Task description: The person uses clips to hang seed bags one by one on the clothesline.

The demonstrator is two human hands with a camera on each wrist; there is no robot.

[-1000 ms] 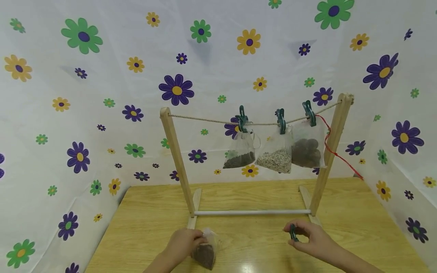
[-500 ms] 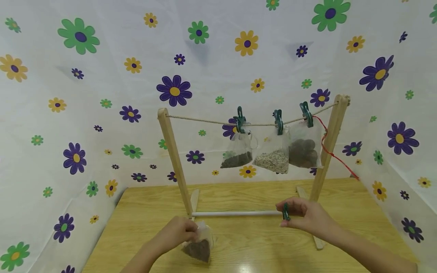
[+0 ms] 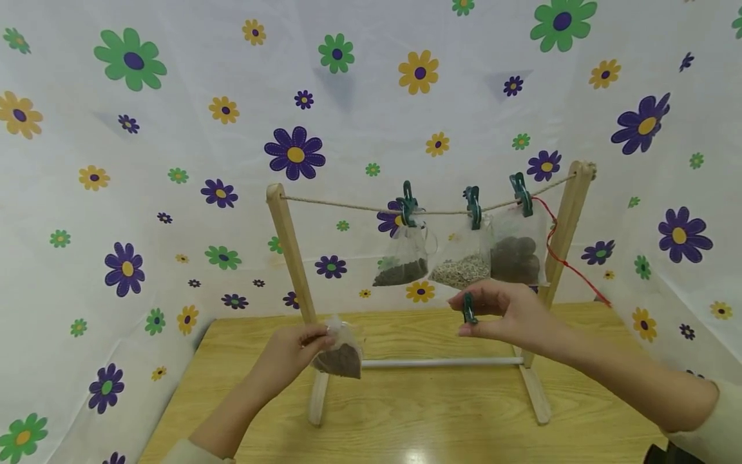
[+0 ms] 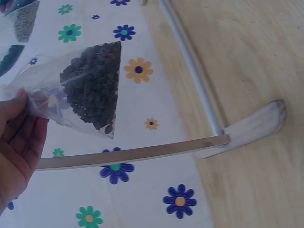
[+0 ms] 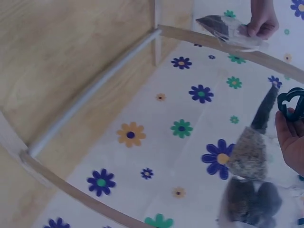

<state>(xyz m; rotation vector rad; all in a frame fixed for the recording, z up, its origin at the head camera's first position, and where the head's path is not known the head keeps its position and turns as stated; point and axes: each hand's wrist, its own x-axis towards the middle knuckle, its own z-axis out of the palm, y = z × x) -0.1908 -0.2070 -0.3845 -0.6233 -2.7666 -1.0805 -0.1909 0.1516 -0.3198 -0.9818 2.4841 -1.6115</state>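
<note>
My left hand (image 3: 284,354) pinches the gathered top of a clear plastic bag (image 3: 341,359), whose lower part holds dark granules (image 4: 92,85). The bag is off the table, in front of the stand's left post. Between thumb and fingers, my right hand (image 3: 516,316) grips a green spring clip (image 3: 469,309), close below the hanging bags. Three more clips hold bags on a rope (image 3: 336,203): one with dark grains (image 3: 401,273), one with pale grains (image 3: 460,268), one with large dark lumps (image 3: 514,259). The right hand overlaps the lower edges of two.
The rope runs between a left wooden post (image 3: 292,258) and a right wooden post (image 3: 565,225). A white rod (image 3: 440,363) joins them low down. Red string (image 3: 565,263) trails from the rightmost clip. A flowered cloth (image 3: 371,116) stands behind the wooden table (image 3: 429,419).
My left hand has raised the bag from the table to above the white rod. My right hand has moved up and slightly left with the clip, toward the hanging bags.
</note>
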